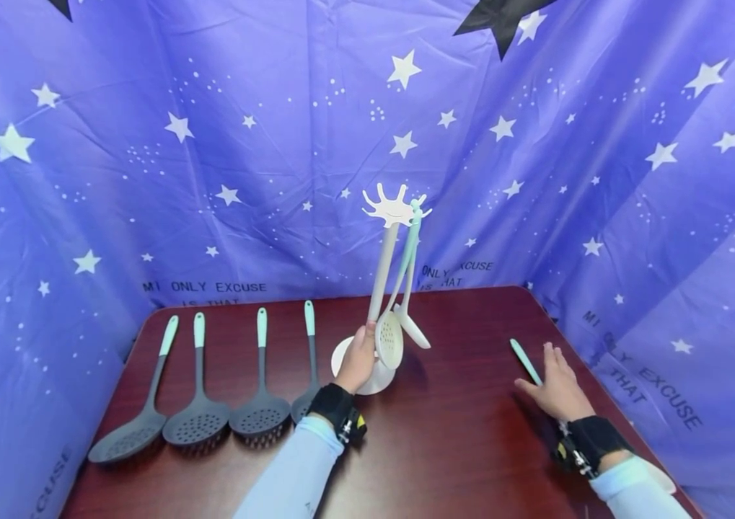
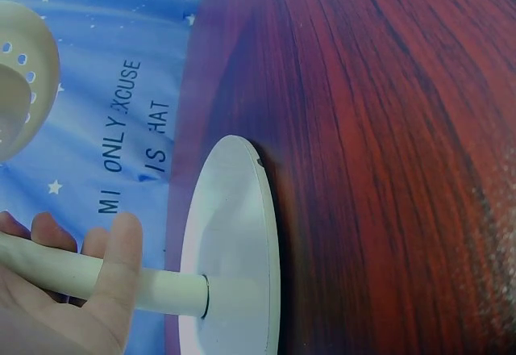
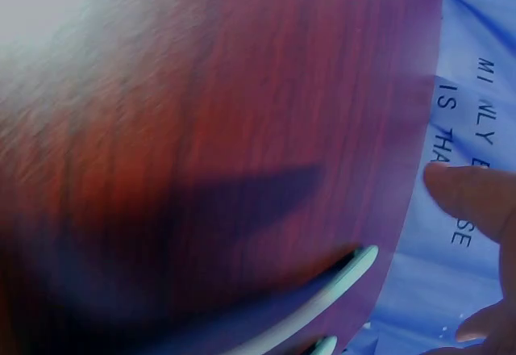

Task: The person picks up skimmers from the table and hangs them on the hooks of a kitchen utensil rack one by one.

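My left hand [image 1: 357,360] grips the post of a white utensil stand [image 1: 383,274] low down, just above its round base. In the left wrist view the fingers curl round the post beside the base [image 2: 230,234]. From the stand's spoked top hang a white slotted skimmer [image 1: 390,342] and another white utensil [image 1: 414,328], its kind unclear. My right hand [image 1: 560,389] hovers with fingers extended above a utensil with a mint handle [image 1: 525,360]; its head is mostly hidden. The right wrist view shows that handle [image 3: 347,277] apart from the fingers, and a second mint tip [image 3: 325,345].
Several dark grey utensils with mint handles lie at the left of the brown table [image 1: 458,447], among them a slotted skimmer [image 1: 197,424] and a slotted turner-like one [image 1: 130,436]. A pale rim [image 1: 662,477] shows beside the right sleeve. Blue starry cloth [image 1: 302,144] encloses the table.
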A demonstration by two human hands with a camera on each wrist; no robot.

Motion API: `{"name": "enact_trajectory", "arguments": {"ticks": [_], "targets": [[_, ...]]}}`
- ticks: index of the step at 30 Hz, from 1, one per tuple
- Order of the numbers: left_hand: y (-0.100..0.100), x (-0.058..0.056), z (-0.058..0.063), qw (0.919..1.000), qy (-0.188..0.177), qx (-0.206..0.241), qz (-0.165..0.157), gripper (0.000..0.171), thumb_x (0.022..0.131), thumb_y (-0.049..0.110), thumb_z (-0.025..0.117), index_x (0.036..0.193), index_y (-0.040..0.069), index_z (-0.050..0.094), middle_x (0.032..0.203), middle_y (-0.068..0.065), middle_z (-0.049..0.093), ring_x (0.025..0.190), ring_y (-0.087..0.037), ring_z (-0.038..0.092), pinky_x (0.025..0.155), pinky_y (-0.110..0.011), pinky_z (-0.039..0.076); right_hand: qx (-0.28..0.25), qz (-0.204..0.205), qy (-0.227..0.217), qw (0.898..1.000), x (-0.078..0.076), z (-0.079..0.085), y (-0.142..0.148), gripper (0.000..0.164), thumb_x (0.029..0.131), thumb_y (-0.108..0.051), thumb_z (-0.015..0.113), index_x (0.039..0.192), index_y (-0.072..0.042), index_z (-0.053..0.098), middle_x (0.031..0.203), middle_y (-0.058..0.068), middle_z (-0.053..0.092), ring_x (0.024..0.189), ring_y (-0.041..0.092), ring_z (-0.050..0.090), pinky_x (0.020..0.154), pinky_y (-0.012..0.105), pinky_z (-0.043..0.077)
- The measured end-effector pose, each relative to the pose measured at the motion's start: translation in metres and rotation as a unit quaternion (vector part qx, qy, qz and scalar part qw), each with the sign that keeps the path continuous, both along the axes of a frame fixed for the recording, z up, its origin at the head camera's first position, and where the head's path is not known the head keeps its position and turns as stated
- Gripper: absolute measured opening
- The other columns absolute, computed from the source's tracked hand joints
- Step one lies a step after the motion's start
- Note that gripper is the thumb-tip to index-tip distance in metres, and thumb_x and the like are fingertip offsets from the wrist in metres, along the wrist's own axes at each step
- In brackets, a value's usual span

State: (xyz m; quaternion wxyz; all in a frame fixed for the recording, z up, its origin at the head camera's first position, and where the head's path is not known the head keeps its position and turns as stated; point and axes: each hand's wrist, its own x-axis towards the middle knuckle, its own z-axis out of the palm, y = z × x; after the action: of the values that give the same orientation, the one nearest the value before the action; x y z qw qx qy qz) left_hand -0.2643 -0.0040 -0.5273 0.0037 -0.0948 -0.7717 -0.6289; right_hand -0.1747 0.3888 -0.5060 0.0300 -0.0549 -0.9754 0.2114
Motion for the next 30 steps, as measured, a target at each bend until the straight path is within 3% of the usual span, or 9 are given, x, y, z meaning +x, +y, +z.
{"name": "enact_trajectory", "arguments": {"ticks": [4, 8, 11, 16, 23, 30], "targets": [[-0.001, -0.001, 0.0, 1.0, -0.002, 0.004, -0.001, 0.069, 0.11, 0.059, 0.021, 0.129, 0.004, 0.058, 0.119, -0.019, 0.068, 0.111, -0.03, 0.065, 0.088, -0.044, 0.058, 0.036, -0.004, -0.005, 0.999, 0.004, -0.001, 0.007, 0.104, 0.091, -0.029, 0.076, 0.154, 0.02, 0.009, 0.15, 0.052, 0.02, 0.137, 0.067, 0.024, 0.109, 0.075, 0.027], [-0.002, -0.001, -0.001, 1.0, -0.007, 0.005, -0.003, 0.069, 0.11, 0.06, 0.022, 0.128, 0.004, 0.057, 0.119, -0.019, 0.068, 0.112, -0.03, 0.065, 0.089, -0.044, 0.058, 0.078, -0.032, -0.025, 0.996, 0.008, -0.002, 0.013, 0.089, 0.088, -0.026, 0.077, 0.145, 0.023, 0.029, 0.129, 0.05, 0.043, 0.117, 0.067, 0.045, 0.092, 0.073, 0.044], [-0.003, -0.001, -0.001, 1.0, -0.007, 0.002, -0.004, 0.069, 0.109, 0.061, 0.022, 0.129, 0.005, 0.057, 0.12, -0.018, 0.068, 0.112, -0.03, 0.065, 0.088, -0.043, 0.058, 0.089, -0.049, -0.051, 0.994, 0.01, -0.002, 0.016, 0.081, 0.087, -0.025, 0.078, 0.136, 0.023, 0.037, 0.113, 0.046, 0.05, 0.104, 0.064, 0.053, 0.081, 0.07, 0.049], [-0.004, -0.002, -0.002, 0.9999, -0.01, 0.004, -0.001, 0.07, 0.109, 0.063, 0.022, 0.128, 0.006, 0.058, 0.12, -0.018, 0.068, 0.112, -0.029, 0.065, 0.089, -0.043, 0.058, 0.093, -0.038, -0.079, 0.992, 0.01, -0.003, 0.017, 0.068, 0.087, -0.022, 0.078, 0.129, 0.021, 0.046, 0.108, 0.042, 0.057, 0.102, 0.059, 0.058, 0.083, 0.065, 0.051], [-0.004, -0.003, -0.003, 0.9997, -0.017, 0.01, -0.012, 0.068, 0.109, 0.063, 0.022, 0.123, 0.006, 0.058, 0.117, -0.017, 0.067, 0.109, -0.028, 0.065, 0.089, -0.042, 0.058, 0.097, -0.026, -0.087, 0.991, 0.014, -0.005, 0.015, 0.024, 0.086, -0.015, 0.077, 0.096, 0.001, 0.063, 0.084, 0.018, 0.066, 0.082, 0.038, 0.065, 0.068, 0.056, 0.052], [-0.004, -0.004, -0.002, 0.9995, -0.02, 0.014, -0.022, 0.065, 0.108, 0.063, 0.024, 0.122, 0.009, 0.058, 0.118, -0.015, 0.067, 0.111, -0.027, 0.064, 0.088, -0.04, 0.058, 0.097, -0.022, -0.093, 0.991, 0.017, -0.007, 0.016, 0.018, 0.087, -0.012, 0.076, 0.087, -0.003, 0.06, 0.081, 0.018, 0.065, 0.078, 0.038, 0.065, 0.067, 0.056, 0.051]]}}
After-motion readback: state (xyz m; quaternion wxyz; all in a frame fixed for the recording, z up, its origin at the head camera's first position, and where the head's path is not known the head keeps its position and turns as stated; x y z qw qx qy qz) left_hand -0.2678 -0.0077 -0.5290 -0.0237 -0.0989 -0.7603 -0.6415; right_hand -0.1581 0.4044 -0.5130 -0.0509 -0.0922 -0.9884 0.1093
